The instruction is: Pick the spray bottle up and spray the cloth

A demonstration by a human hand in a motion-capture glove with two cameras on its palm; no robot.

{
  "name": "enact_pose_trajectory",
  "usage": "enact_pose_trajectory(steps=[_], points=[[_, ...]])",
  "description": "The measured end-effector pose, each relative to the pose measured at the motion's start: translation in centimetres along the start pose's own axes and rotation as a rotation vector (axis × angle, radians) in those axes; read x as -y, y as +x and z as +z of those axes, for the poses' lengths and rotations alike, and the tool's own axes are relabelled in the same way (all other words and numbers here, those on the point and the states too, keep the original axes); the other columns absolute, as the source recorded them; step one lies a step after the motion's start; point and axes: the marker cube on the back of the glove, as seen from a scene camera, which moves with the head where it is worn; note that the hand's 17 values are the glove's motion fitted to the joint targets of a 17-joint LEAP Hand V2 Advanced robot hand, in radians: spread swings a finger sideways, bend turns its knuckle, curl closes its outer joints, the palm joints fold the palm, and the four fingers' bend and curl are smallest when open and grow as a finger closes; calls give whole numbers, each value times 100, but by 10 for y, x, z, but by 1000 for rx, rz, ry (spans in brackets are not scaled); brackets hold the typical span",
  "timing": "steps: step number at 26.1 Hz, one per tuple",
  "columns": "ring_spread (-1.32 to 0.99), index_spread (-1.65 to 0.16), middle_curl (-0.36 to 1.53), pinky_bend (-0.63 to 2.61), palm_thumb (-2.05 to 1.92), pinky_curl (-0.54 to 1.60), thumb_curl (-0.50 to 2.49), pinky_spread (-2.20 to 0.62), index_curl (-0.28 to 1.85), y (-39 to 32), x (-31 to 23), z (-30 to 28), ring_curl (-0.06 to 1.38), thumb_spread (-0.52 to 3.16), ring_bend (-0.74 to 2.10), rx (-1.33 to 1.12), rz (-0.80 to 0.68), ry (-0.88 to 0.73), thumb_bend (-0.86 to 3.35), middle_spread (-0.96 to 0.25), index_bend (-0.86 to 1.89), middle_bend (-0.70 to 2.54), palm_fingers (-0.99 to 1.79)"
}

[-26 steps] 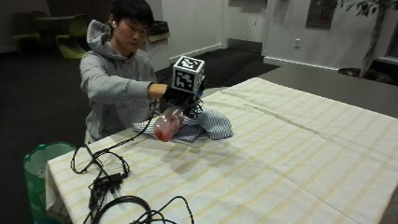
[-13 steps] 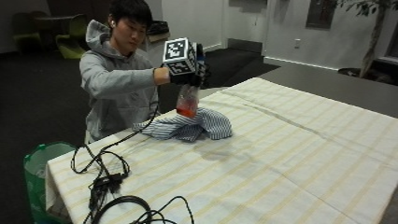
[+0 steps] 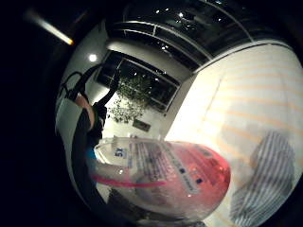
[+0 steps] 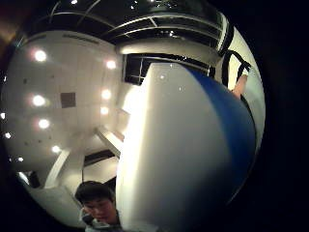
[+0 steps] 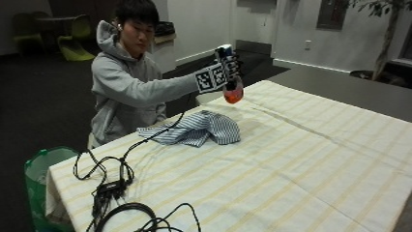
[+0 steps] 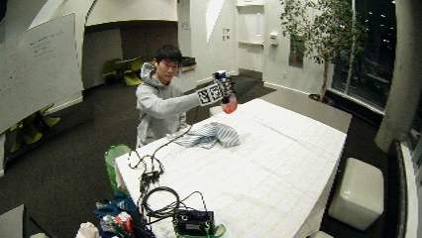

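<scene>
Item: spray bottle [image 5: 231, 89], clear, red liquid in base; held aloft in gloved right hand [image 5: 230, 67], fingers curled round its upper part; position above table's far edge, nearer person's corner; off tablecloth [image 5: 309, 159]. Item: striped cloth [image 5: 196, 129], crumpled, lying on table near person's side, below and beside bottle, apart from it. Status: pick-up done; no spray visible; aiming nozzle at cloth and squeezing trigger judged outstanding.

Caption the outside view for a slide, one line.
Seated person's gloved right hand holds a spray bottle of red liquid raised above a crumpled striped cloth on the striped-covered table.
</scene>
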Motion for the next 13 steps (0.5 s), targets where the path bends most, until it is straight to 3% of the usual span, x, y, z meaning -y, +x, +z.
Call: enact_pose_trajectory(steps=[5,13], points=[[-17,-20,49,38,105,42,70,-28,52,57,-7,47,46,0,60,-35,50,-26,-3,-9,33,62,134],[-17,-20,49,38,105,42,71,-28,53,108,-18,72,46,1,59,-103,74,-89,-3,-10,30,60,133]])
